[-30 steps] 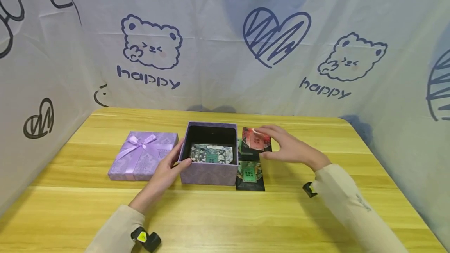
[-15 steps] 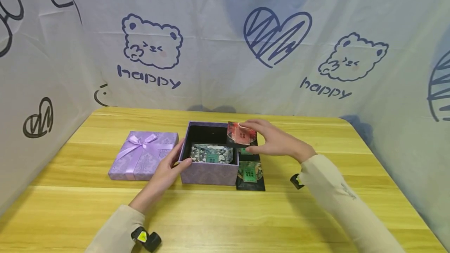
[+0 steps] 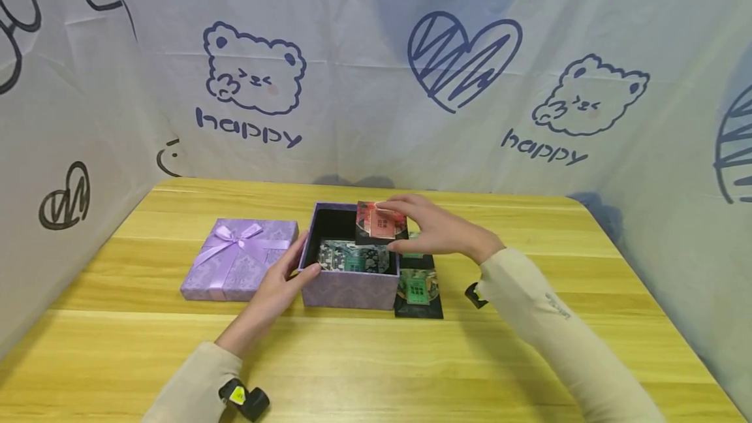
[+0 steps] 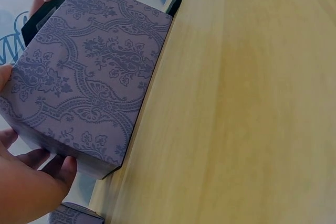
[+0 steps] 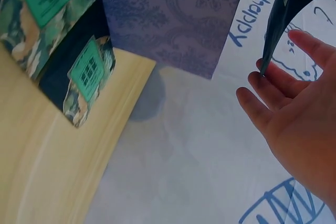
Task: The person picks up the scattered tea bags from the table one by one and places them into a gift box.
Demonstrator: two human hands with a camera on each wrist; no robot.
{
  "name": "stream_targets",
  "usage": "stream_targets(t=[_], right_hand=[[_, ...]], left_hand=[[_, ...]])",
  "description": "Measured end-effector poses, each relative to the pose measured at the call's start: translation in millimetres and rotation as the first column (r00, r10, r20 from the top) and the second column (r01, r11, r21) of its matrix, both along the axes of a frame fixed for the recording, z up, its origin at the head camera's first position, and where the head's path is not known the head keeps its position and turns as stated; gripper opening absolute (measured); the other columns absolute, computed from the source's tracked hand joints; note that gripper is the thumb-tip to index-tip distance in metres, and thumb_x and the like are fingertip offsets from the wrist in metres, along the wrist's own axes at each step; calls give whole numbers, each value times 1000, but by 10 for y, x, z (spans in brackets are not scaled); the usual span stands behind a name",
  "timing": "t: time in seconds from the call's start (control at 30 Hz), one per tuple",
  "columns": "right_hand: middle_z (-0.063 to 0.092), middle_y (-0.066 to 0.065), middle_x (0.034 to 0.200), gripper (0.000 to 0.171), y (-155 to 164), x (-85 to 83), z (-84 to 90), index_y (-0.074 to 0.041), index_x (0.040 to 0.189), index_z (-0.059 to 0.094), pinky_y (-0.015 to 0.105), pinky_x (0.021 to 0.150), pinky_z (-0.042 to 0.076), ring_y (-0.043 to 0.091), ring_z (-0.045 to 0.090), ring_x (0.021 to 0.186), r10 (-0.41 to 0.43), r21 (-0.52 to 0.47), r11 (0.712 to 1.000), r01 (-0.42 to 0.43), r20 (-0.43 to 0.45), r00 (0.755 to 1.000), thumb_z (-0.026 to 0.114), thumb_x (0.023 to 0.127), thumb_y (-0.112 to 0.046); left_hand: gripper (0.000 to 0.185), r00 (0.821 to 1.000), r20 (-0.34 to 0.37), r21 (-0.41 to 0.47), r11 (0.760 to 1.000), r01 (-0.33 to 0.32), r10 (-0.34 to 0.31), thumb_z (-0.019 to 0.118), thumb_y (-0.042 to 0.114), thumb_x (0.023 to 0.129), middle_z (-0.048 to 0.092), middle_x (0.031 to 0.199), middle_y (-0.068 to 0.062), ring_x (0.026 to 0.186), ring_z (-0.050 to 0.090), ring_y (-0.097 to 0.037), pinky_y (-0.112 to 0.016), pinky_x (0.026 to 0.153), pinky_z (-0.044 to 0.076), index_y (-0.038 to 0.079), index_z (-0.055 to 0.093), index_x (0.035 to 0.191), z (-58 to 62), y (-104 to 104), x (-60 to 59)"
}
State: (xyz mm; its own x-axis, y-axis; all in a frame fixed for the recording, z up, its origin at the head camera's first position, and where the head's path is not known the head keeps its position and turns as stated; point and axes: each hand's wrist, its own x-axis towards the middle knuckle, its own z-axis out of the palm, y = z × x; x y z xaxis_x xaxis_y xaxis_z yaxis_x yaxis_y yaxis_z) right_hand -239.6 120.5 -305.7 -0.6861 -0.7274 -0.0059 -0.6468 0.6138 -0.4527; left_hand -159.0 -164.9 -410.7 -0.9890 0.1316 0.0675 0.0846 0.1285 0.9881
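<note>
Leftward over the purple box (image 3: pixel 350 286) moves the red packet (image 3: pixel 380 222), pinched in the right grip (image 3: pixel 437 232); left grip (image 3: pixel 276 289) clasps its wall.

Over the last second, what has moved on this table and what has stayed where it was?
The right hand, pinching the red-patterned flat packet, carried it leftward from beside the open purple patterned box to above its right rear corner. The left hand kept holding the box's left wall. The purple lid with the ribbon bow and green-patterned packets on the wooden table stayed put.
</note>
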Motion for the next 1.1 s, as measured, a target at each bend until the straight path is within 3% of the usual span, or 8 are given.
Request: stream_targets(t=[0.6, 1.1], right_hand=[[31, 12, 151, 74, -332, -67, -102, -16, 151, 34, 55, 105, 34, 30, 34, 135, 63, -3, 998, -62, 75, 995, 65, 89, -42], [34, 9, 150, 71, -490, -121, -244, -16, 151, 36, 50, 105, 36, 27, 37, 134, 65, -5, 998, -65, 162, 985, 65, 90, -40]], left_hand=[[70, 1000, -15, -1, 1000, 7, -7, 60, 16, 97, 26, 154, -19, 138, 30, -36, -45, 109, 31, 14, 21, 156, -7, -8, -11], [69, 1000, -14, 6, 1000, 12, -12, 59, 16, 98, 27, 155, -17, 137, 32, -34, -44, 108, 31, 14, 20, 156, 5, -10, -2]])
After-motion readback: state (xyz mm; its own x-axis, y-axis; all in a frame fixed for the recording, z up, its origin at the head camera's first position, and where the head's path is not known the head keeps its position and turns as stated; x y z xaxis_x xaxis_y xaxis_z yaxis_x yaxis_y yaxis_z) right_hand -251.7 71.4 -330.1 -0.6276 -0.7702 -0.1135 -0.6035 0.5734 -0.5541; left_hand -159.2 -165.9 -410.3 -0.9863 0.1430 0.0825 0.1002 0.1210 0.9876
